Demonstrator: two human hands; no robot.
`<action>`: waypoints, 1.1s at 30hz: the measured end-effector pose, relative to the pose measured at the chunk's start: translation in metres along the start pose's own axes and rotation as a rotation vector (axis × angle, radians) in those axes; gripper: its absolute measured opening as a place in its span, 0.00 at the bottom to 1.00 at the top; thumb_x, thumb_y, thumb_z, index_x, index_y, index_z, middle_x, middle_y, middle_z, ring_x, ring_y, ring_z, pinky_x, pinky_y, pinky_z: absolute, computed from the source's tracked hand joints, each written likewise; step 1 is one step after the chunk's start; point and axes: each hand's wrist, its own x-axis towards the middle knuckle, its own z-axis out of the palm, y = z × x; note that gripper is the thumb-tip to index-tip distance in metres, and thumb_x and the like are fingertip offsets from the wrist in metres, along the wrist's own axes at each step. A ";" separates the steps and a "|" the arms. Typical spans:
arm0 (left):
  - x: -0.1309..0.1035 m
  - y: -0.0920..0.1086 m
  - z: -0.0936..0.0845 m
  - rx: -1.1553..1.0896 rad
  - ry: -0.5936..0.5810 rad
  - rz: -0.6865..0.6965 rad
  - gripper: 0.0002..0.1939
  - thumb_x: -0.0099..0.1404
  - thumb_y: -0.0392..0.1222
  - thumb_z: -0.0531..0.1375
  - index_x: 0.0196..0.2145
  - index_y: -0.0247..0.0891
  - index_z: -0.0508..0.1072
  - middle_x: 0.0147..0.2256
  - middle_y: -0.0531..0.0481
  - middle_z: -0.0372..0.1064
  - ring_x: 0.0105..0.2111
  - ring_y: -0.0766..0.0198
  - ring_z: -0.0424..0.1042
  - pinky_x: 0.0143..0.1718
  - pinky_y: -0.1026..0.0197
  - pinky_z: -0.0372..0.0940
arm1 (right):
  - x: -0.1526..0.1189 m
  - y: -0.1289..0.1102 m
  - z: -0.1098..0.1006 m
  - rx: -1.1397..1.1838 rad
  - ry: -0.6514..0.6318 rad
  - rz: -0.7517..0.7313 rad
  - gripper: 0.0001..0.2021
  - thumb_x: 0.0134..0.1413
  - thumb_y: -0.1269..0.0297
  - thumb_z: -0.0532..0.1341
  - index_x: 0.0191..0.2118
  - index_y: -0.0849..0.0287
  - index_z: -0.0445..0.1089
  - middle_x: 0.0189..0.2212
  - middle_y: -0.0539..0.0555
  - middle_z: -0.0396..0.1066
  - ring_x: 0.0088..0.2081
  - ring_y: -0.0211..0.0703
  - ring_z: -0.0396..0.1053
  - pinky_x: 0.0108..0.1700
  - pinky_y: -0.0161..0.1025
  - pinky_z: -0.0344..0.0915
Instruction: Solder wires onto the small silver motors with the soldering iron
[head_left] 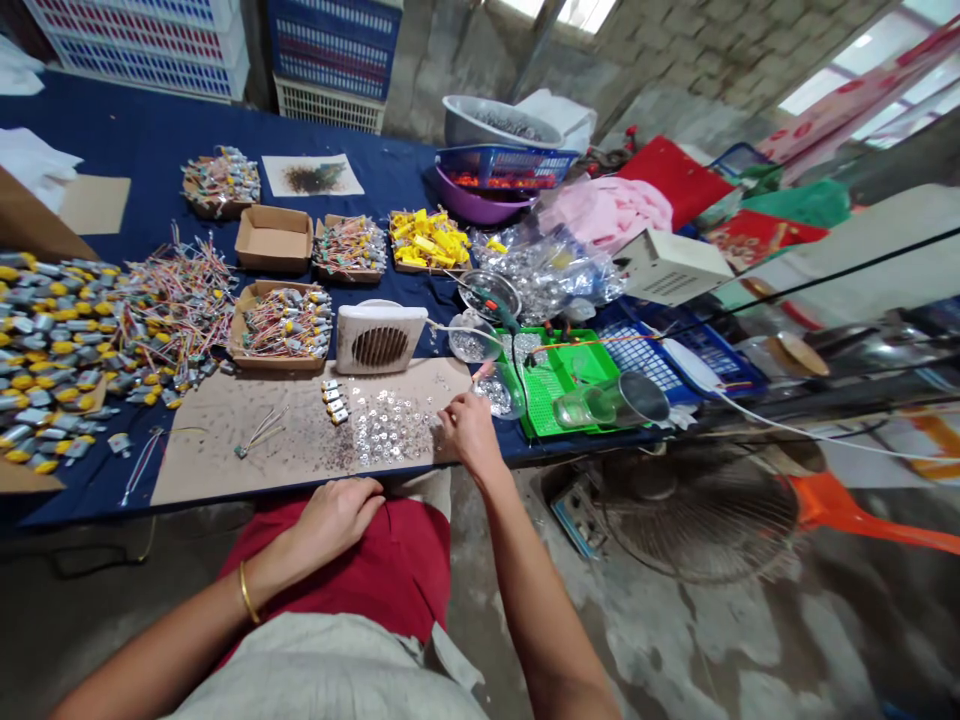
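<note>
My right hand (471,430) is at the right end of a flat cardboard sheet (202,440), its fingers pinched together; what they hold, if anything, is hidden. Just left of it, many small shiny metal pieces (386,428) lie spread on the sheet. Beyond the knuckles sits a clear bowl (506,405) with more metal bits. My left hand (341,518) rests palm down on my lap by the table edge, fingers stretched out and holding nothing. A short row of small motors (335,402) with yellow ends stands beside the metal pieces. A wired part (259,432) lies farther left.
A small fan heater-like white box (381,338) stands behind the sheet. Piles of motors (56,350) and wired motors (176,300) cover the left. Cardboard boxes (274,240) stand behind. A green basket (536,400) is at right; a large fan (697,510) is below the table.
</note>
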 end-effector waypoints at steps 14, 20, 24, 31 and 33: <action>0.004 0.008 0.008 0.041 0.025 0.018 0.14 0.70 0.43 0.51 0.45 0.39 0.75 0.42 0.46 0.77 0.42 0.54 0.76 0.47 0.54 0.68 | 0.057 0.015 0.028 -0.033 0.063 0.042 0.10 0.61 0.68 0.55 0.34 0.64 0.73 0.38 0.63 0.66 0.43 0.52 0.61 0.49 0.46 0.58; 0.004 0.004 0.007 0.048 0.013 0.033 0.15 0.71 0.44 0.51 0.46 0.40 0.75 0.42 0.46 0.77 0.42 0.56 0.75 0.47 0.55 0.68 | 0.061 0.010 0.029 -0.043 0.049 0.042 0.12 0.61 0.68 0.52 0.36 0.64 0.73 0.42 0.65 0.65 0.45 0.54 0.57 0.50 0.47 0.56; 0.002 0.002 0.009 0.058 -0.011 0.025 0.15 0.71 0.43 0.50 0.47 0.40 0.74 0.42 0.46 0.77 0.43 0.56 0.75 0.48 0.55 0.67 | 0.058 0.011 0.030 -0.043 0.035 0.017 0.11 0.61 0.68 0.53 0.37 0.62 0.73 0.43 0.63 0.64 0.45 0.54 0.55 0.49 0.46 0.56; 0.002 0.000 0.010 0.045 0.003 0.030 0.15 0.71 0.43 0.51 0.46 0.40 0.75 0.42 0.46 0.77 0.42 0.55 0.75 0.48 0.54 0.68 | 0.064 0.017 0.035 -0.046 0.034 -0.012 0.11 0.59 0.71 0.53 0.36 0.61 0.73 0.42 0.63 0.65 0.43 0.54 0.54 0.46 0.47 0.56; 0.002 -0.002 0.010 0.039 0.016 0.035 0.14 0.70 0.43 0.51 0.45 0.40 0.75 0.42 0.46 0.77 0.42 0.55 0.75 0.47 0.54 0.68 | 0.069 0.020 0.037 -0.041 0.040 -0.019 0.10 0.58 0.72 0.52 0.36 0.62 0.72 0.41 0.63 0.65 0.43 0.54 0.55 0.46 0.48 0.57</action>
